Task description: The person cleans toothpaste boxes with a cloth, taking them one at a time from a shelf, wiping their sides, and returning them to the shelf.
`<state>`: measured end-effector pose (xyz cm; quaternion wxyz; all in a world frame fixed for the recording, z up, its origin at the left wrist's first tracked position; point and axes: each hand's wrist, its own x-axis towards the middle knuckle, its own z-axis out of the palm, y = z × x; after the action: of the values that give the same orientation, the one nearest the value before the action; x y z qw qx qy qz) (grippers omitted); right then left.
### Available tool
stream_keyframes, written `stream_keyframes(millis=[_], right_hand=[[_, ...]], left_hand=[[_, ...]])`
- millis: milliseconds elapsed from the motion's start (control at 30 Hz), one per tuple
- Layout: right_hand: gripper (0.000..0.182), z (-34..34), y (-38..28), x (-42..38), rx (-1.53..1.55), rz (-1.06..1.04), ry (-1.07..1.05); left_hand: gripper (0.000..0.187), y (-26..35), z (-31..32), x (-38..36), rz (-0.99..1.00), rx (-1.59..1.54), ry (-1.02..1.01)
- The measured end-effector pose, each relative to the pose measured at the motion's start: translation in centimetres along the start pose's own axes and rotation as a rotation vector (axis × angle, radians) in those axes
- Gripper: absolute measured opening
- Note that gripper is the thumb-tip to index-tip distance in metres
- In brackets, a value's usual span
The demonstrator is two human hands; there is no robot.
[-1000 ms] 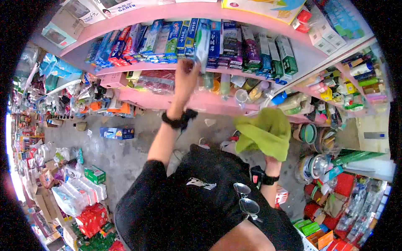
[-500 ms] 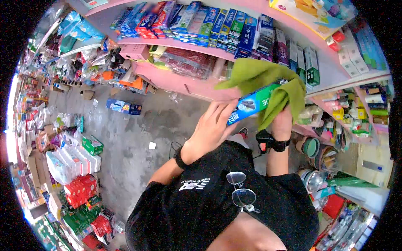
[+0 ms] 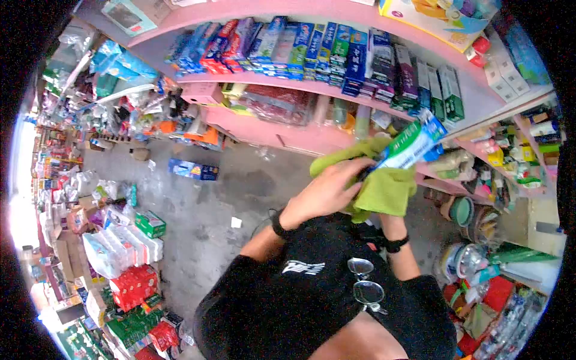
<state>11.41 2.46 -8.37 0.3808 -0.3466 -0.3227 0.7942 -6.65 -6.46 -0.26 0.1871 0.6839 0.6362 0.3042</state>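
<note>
A green, white and blue toothpaste box (image 3: 405, 150) slants up to the right in front of me. My left hand (image 3: 327, 189) is closed at its lower end, its fingertips against a green cloth (image 3: 387, 191). That cloth wraps the box's lower part and drapes below it. My right hand (image 3: 393, 224) is under the cloth, gripping it from beneath; most of its fingers are hidden. Beyond the hands, several rows of toothpaste boxes (image 3: 355, 57) stand on a pink shelf (image 3: 258, 78).
A blue box (image 3: 193, 170) lies on the grey floor (image 3: 198, 210) to the left. White packs (image 3: 123, 249), red packs (image 3: 135, 287) and a green box (image 3: 150, 224) are stacked at lower left. Round tubs (image 3: 461, 211) stand at right. Plastic-wrapped goods (image 3: 276, 105) fill a lower shelf.
The toothpaste box has tilted, and its upper end now shows free of the cloth. The cloth has slid down to its lower end. My hands are closer together and lower.
</note>
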Motion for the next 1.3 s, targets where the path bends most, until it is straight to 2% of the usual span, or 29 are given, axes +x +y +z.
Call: stream_keyframes(millis=[67, 133, 167, 233, 267, 300, 367, 400, 433, 500, 567, 633, 667, 700, 733, 767, 800, 833, 867, 900, 967, 1000, 1033, 1100, 1167, 1233, 1267, 1300], right_hand=[[0.038, -0.7, 0.8, 0.1, -0.078, -0.033, -0.043], [0.037, -1.0, 0.8, -0.1, -0.236, -0.062, -0.093], [0.037, -0.7, 1.0, -0.3, -0.350, -0.075, -0.128], [0.037, 0.1, 0.7, -0.4, -0.756, -0.176, -0.234], [0.037, 0.7, 0.6, -0.6, -0.936, -0.231, -0.287], [0.038, 1.5, 0.2, -0.6, -1.094, -0.281, -0.347], [0.038, 2.7, 0.1, -0.9, -1.278, -0.340, -0.409], [0.038, 3.2, -0.1, -0.9, -1.361, -0.351, -0.435], [0.039, 4.0, -0.2, -1.1, -1.437, -0.357, -0.443], [0.039, 5.5, -0.9, -1.4, -1.588, -0.344, -0.447], [0.040, 7.1, -2.1, -1.8, -1.754, -0.312, -0.434], [0.042, 8.3, -3.4, -2.2, -1.894, -0.258, -0.414], [0.042, 5.6, -1.5, -1.5, -1.881, -0.257, -0.397], [0.043, 0.6, 2.1, 0.0, -1.255, -0.260, -0.451], [0.044, -2.2, 4.0, 0.8, -0.627, -0.261, -0.470], [0.044, -1.9, 2.9, 0.8, -0.609, -0.279, -0.449], [0.046, -1.7, 1.3, 0.6, -0.934, -0.486, -0.491], [0.047, -1.7, 0.3, 0.3, -1.269, -0.686, -0.518], [0.046, -2.1, 0.2, -0.1, -1.101, -0.555, -0.428], [0.046, -2.8, 0.1, -0.3, -1.093, -0.566, -0.403], [0.046, -4.6, -0.3, -0.6, -0.588, -0.240, -0.284], [0.046, -5.7, 0.0, -0.3, -0.309, -0.110, -0.223], [0.046, -6.8, 0.0, -0.4, -0.147, -0.096, -0.151], [0.046, -8.9, -0.1, -1.2, 0.016, -0.128, -0.037], [0.046, -10.9, 0.2, -1.8, 0.103, -0.165, 0.056], [0.046, -12.4, 0.5, -2.5, 0.152, -0.196, 0.130], [0.046, -13.0, 0.7, -2.9, 0.174, -0.210, 0.161], [0.046, -13.5, 0.8, -3.1, 0.186, -0.220, 0.184]], left_hand=[[0.051, -0.1, -2.1, -0.1, -0.061, 0.110, -0.025], [0.059, 0.8, -3.1, 0.5, 0.026, 0.017, 0.402], [0.059, 0.8, -3.2, 0.4, 0.020, 0.034, 0.390], [0.067, 0.9, -1.7, 1.2, 0.169, -0.470, 0.224], [0.069, 0.5, -0.7, 1.4, 0.042, -0.394, 0.140], [0.069, 0.1, -0.2, 1.1, 0.047, -0.394, 0.144], [0.068, 0.5, -1.0, 0.7, -0.204, -0.560, 0.338], [0.067, -0.1, -0.4, 1.0, -0.140, -0.549, 0.342], [0.062, 0.1, -1.0, 1.3, -0.207, -0.769, 0.507], [0.058, 0.6, -2.4, 1.5, -0.275, -0.808, 0.564], [0.060, 0.1, -1.1, 1.7, -0.270, -0.854, 0.505], [0.065, 0.8, 0.0, 1.4, -0.207, -0.517, 0.382], [0.070, 0.9, 1.2, 1.3, -0.187, -0.613, 0.354], [0.071, -0.1, 3.2, 1.3, -0.168, -0.812, 0.356], [0.067, -0.5, 4.0, 1.3, -0.235, -0.879, 0.355], [0.064, -0.8, 4.4, 1.6, -0.301, -0.942, 0.348], [0.064, -1.1, 4.5, 2.1, -0.291, -0.929, 0.318], [0.058, -1.4, 4.5, 2.8, -0.411, -0.963, 0.288], [0.052, -1.7, 4.5, 3.7, -0.528, -0.994, 0.261], [0.052, -2.6, 4.8, 4.7, -0.516, -0.984, 0.239], [0.045, -4.3, 5.1, 7.8, -0.347, -0.836, 0.395], [0.045, -4.9, 4.6, 9.5, -0.371, -0.661, 0.360], [0.045, -5.3, 3.7, 11.4, -0.389, -0.486, 0.328], [0.053, -5.7, 3.3, 15.1, -0.279, -0.305, 0.486], [0.061, -5.7, 2.2, 18.9, -0.300, -0.221, 0.446], [0.066, -8.9, 3.6, 23.5, -0.227, 0.089, 0.500], [0.066, -10.3, 4.3, 25.8, -0.225, 0.083, 0.498], [0.068, -11.7, 5.1, 27.9, -0.135, 0.271, 0.613]])
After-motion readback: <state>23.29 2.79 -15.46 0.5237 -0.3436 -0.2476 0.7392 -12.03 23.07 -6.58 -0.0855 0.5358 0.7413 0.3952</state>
